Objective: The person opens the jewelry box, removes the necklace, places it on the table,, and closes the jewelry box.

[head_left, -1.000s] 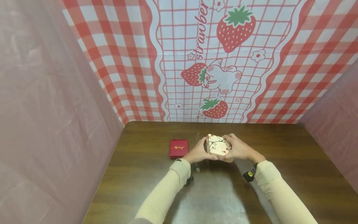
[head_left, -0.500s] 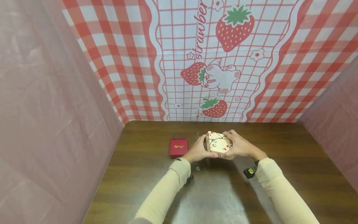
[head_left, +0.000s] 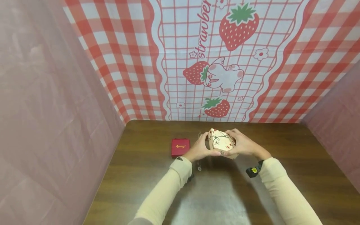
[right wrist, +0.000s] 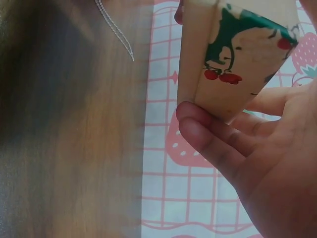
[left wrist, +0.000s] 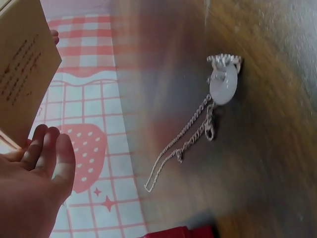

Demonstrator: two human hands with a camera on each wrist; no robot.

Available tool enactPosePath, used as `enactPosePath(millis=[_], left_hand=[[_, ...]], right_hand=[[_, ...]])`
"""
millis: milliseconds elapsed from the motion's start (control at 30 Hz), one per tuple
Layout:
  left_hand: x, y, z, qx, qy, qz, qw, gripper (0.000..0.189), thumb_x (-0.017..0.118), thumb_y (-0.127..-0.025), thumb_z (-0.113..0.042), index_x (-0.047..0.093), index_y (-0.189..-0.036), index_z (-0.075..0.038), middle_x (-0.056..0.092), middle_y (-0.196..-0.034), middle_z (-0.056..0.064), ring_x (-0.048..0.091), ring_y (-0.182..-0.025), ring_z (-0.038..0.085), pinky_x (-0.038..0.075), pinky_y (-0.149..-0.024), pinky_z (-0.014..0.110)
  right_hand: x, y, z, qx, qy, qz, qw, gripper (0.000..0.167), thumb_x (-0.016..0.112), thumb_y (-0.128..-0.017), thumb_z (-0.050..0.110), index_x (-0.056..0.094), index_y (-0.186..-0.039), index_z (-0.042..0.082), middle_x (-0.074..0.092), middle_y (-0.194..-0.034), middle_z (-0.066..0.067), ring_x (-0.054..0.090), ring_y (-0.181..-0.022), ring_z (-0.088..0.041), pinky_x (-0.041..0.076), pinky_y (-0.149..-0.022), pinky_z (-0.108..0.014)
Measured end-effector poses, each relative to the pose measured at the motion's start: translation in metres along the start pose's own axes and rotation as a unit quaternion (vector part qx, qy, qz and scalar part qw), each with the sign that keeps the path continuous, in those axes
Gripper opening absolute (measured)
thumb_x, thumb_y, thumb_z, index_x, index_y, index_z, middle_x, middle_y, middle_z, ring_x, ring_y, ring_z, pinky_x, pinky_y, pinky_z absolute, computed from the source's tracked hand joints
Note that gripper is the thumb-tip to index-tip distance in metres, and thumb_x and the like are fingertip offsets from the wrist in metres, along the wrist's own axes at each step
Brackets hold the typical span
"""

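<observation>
A cream gift box (head_left: 221, 140) with green stems and red berries printed on it is held up over the table between both hands. My left hand (head_left: 200, 149) grips its left side, and my right hand (head_left: 244, 144) grips the right side, thumbs meeting along the near edge. In the left wrist view the underside of the box (left wrist: 25, 74) carries lines of small print. The right wrist view gives its side wall (right wrist: 242, 64), with fingertips at the lower corner. Below the left hand lies a silver chain necklace with a pale ring-shaped pendant (left wrist: 224, 84).
A small red box (head_left: 180, 147) with gold lettering sits on the brown wooden table (head_left: 140, 175), left of the hands. Behind the table hangs a red-checked strawberry cloth (head_left: 135, 62). Pinkish curtains (head_left: 56, 109) flank both sides.
Both hands have shifted the cream gift box slightly up and away in the head view, and it is tilted a little more. The red box and necklace stay put.
</observation>
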State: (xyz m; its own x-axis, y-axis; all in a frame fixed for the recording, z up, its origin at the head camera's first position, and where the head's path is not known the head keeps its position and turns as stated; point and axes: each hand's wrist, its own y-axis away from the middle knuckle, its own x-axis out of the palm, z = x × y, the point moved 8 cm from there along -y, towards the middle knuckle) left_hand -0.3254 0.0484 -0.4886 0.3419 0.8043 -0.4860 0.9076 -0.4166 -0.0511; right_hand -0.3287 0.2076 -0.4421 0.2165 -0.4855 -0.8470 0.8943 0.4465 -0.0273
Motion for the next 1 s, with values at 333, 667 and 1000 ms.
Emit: enactPosePath(millis=[333,667,1000], left_hand=[[0.001,0.000,0.001,0.008,-0.033,0.002,0.9994,0.105,0.084,-0.070,-0.046,0.027,-0.151,-0.012,0.045,-0.144,0.007,0.046,-0.131,0.021,0.042,-0.108,0.042],[-0.002,0.000,-0.003,0.022,-0.031,0.007,0.9992,0.103,0.085,-0.069,-0.042,0.029,-0.149,-0.011,0.043,-0.145,0.009,0.043,-0.136,0.023,0.039,-0.112,0.044],[-0.013,0.007,0.006,0.016,-0.024,-0.020,0.9994,0.094,0.087,-0.066,-0.041,0.038,-0.141,-0.011,0.048,-0.140,0.009,0.047,-0.128,0.020,0.040,-0.110,0.041]], right_hand=[[-0.001,0.001,-0.002,-0.007,-0.019,0.010,0.9997,0.088,0.085,-0.064,0.044,0.051,-0.133,0.003,0.052,-0.114,-0.013,0.052,-0.094,-0.020,0.046,-0.077,-0.030],[-0.002,0.003,-0.007,-0.013,-0.055,0.023,0.9981,0.085,0.083,-0.070,0.038,0.048,-0.137,0.001,0.052,-0.119,-0.015,0.053,-0.098,-0.021,0.047,-0.079,-0.029],[-0.025,0.013,-0.025,0.023,-0.086,0.004,0.9961,0.071,0.079,-0.076,0.029,0.048,-0.134,0.001,0.050,-0.114,-0.020,0.051,-0.096,-0.024,0.046,-0.077,-0.028]])
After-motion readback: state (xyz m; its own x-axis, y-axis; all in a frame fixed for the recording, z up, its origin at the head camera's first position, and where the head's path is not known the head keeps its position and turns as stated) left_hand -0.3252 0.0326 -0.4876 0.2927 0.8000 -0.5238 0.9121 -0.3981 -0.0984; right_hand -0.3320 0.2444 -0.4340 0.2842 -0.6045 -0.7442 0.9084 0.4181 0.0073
